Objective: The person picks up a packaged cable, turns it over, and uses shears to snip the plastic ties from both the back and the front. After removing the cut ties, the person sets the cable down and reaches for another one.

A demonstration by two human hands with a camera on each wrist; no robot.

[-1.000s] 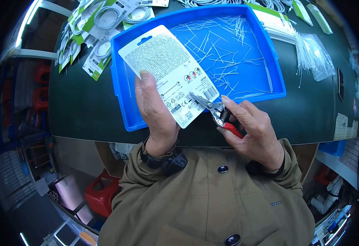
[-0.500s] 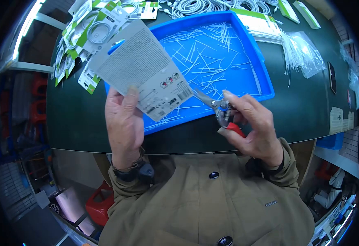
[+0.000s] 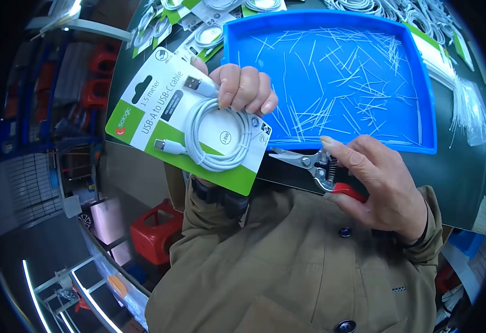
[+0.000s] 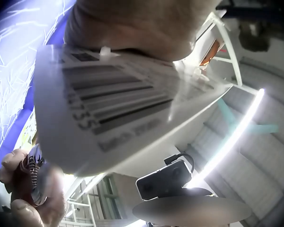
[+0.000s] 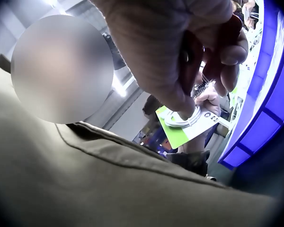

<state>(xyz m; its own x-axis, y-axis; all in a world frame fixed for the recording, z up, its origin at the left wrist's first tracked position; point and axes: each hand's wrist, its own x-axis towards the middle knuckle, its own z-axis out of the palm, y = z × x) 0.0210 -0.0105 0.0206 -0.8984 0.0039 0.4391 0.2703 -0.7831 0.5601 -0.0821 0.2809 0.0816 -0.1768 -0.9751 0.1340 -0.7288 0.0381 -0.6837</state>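
Left hand [image 3: 244, 89] at upper centre of the head view, grip closed on the top right edge of a cable pack [image 3: 159, 119]: fingers curled over the front, thumb hidden behind. Pack held in the air at centre left, tilted, printed face up, off the near edge of the table [image 3: 462, 169]. White cable [image 3: 220, 141] coiled on the green and white card. From the left wrist view, only the barcoded back of the card and the underside of the hand.

Right hand [image 3: 384, 191] at centre right, grip wrapped round the red handle of a pair of snips [image 3: 309, 164], thumb on top. Blades slightly parted, tips pointing left, just beside the lower right corner of the pack; touching or not, cannot tell.

Blue tray [image 3: 398, 147] on the table across the upper right, strewn with thin white clippings [image 3: 331, 72]. More cable packs [image 3: 204, 36] at upper left of the tray, loose white cables along the top edge, a clear bag of white ties [image 3: 467, 111] at far right.
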